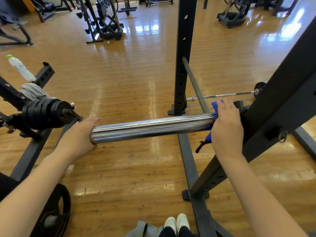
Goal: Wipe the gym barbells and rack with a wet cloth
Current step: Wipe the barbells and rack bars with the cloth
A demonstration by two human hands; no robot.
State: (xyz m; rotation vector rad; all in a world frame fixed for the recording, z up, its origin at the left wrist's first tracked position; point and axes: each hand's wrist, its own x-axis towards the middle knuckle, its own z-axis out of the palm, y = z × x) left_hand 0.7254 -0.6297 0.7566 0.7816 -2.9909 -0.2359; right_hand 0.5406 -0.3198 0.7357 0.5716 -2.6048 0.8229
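Note:
A shiny chrome barbell sleeve [150, 128] runs across the middle of the view, resting in the black rack [280, 106] on the right. My right hand [226, 127] grips a blue cloth [215, 106] wrapped round the sleeve's inner end, next to the rack upright. A loose corner of the cloth hangs below the bar. My left hand [82, 135] presses flat against the sleeve's free end, fingers straight.
A second rack upright [182, 65] with holes stands behind the bar. A thin barbell [222, 95] lies on the wooden floor beyond. On the left sit stacked black plates [46, 115], a grey towel [33, 92] and a plastic bottle [20, 68]. My white shoes [177, 223] are below.

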